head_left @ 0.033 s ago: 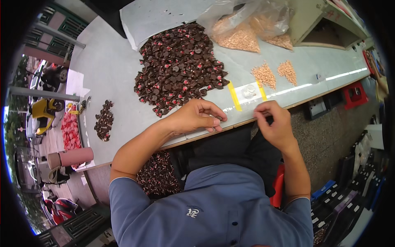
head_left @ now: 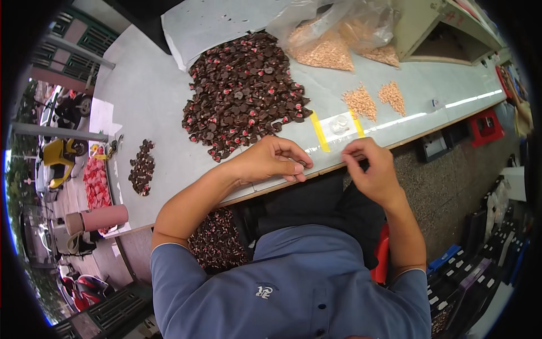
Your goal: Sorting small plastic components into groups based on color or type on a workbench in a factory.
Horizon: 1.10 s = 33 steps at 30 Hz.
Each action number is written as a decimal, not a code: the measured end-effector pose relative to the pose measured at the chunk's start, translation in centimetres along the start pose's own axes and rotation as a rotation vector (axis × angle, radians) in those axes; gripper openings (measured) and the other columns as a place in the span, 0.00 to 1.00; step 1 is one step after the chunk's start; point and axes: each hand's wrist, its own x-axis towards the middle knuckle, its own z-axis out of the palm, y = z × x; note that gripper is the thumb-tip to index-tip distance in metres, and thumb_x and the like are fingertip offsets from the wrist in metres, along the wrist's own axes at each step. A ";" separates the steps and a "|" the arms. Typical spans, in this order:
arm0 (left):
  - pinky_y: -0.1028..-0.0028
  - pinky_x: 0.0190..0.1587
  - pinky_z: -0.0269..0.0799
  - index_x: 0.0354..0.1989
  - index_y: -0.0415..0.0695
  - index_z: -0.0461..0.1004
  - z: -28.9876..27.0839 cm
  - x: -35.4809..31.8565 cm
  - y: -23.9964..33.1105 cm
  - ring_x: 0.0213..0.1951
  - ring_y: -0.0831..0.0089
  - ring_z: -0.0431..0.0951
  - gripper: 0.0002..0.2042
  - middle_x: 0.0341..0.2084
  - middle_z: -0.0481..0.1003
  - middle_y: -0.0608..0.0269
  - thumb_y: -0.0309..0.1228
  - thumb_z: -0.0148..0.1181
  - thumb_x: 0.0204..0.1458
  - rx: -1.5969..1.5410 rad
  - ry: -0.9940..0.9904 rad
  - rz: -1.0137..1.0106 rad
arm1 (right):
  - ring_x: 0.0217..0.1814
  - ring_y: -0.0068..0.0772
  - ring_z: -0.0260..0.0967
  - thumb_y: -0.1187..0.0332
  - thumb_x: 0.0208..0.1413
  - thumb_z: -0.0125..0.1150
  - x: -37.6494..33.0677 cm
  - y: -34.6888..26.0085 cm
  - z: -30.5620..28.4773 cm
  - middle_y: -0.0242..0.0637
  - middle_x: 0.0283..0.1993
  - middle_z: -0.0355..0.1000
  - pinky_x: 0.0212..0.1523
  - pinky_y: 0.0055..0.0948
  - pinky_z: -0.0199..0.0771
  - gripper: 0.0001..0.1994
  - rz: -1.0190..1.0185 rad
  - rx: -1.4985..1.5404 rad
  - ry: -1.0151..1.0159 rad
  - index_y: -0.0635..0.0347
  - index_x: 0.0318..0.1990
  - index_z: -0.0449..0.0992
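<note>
The left hand (head_left: 268,161) curls over the table edge (head_left: 237,199), just beside the heap of dark, red-dotted pieces (head_left: 243,90); whether it pinches one, I cannot tell. The right hand (head_left: 374,169), thumb bent toward forefinger, is near the yellow tape (head_left: 320,133), its grip unclear. The shirt (head_left: 226,305) bears white lettering; the box (head_left: 412,48) has red marks.

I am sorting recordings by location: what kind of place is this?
Probably a hand-assembly workshop: the worktable bears a big heap of small dark parts, two piles of tan pieces and clear bags of similar pieces.
</note>
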 end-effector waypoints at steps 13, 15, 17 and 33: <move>0.77 0.37 0.79 0.42 0.35 0.77 0.2 1.2 -1.1 0.36 0.71 0.83 0.10 0.34 0.80 0.55 0.28 0.65 0.55 -0.096 -0.022 -0.010 | 0.33 0.42 0.79 0.81 0.51 0.64 1.1 -2.0 4.1 0.47 0.34 0.77 0.30 0.31 0.77 0.10 -0.293 -0.226 -0.036 0.67 0.41 0.74; 0.77 0.38 0.79 0.41 0.35 0.76 0.1 1.2 -1.3 0.35 0.71 0.83 0.10 0.34 0.80 0.55 0.29 0.65 0.55 -0.131 -0.010 -0.001 | 0.33 0.41 0.79 0.82 0.51 0.63 0.7 -2.5 4.8 0.47 0.35 0.77 0.31 0.31 0.77 0.10 -0.337 -0.276 0.009 0.67 0.42 0.74; 0.77 0.38 0.80 0.39 0.36 0.76 0.1 1.1 -1.4 0.36 0.70 0.83 0.10 0.36 0.80 0.55 0.30 0.65 0.55 -0.160 -0.011 0.007 | 0.33 0.41 0.79 0.82 0.52 0.62 0.3 -2.8 5.3 0.47 0.35 0.78 0.31 0.31 0.78 0.10 -0.380 -0.331 0.055 0.68 0.42 0.74; 0.75 0.36 0.79 0.41 0.39 0.74 -0.2 0.8 -1.1 0.35 0.70 0.82 0.10 0.39 0.79 0.58 0.33 0.62 0.58 -0.079 -0.201 -0.057 | 0.26 0.31 0.76 0.80 0.52 0.62 1.4 -0.8 3.5 0.38 0.27 0.76 0.26 0.25 0.75 0.04 -0.232 -0.048 -0.272 0.66 0.35 0.75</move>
